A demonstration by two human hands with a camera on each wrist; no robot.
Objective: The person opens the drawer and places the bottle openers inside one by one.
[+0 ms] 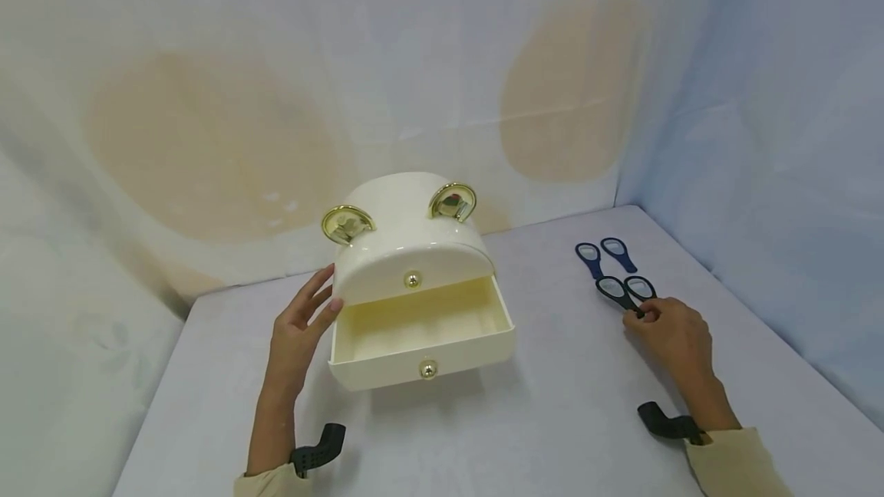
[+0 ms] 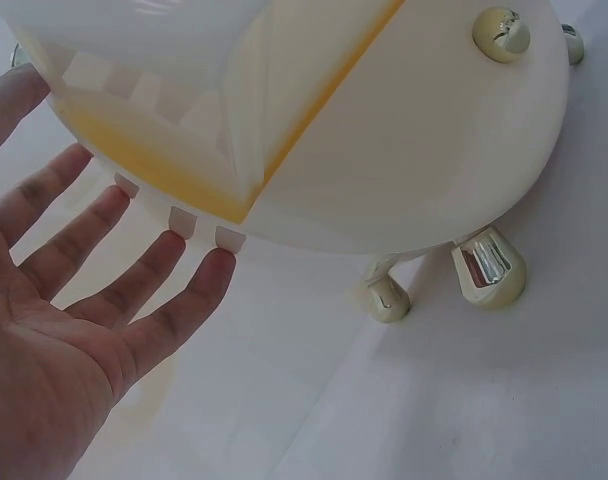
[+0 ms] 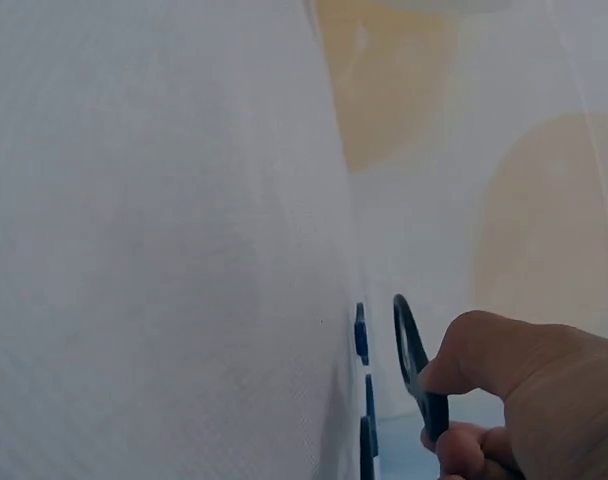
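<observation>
Your left hand [image 1: 297, 328], fingers straight, steadies the cream box [image 1: 407, 236], its drawer [image 1: 421, 336] open and bare; your right hand [image 1: 673, 332] pinches one of four dark loop pieces [image 1: 613, 291] near the table's [image 1: 552, 420] right edge, none stowed yet.

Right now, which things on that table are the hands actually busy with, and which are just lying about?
In use:
cream drawer box, left hand touching its side
open drawer
dark loop tool, pinched by right hand

Lying about:
three more dark loop tools
grey table

Box [image 1: 414, 251] left of four openers [image 1: 615, 274] on table [image 1: 552, 420].
</observation>
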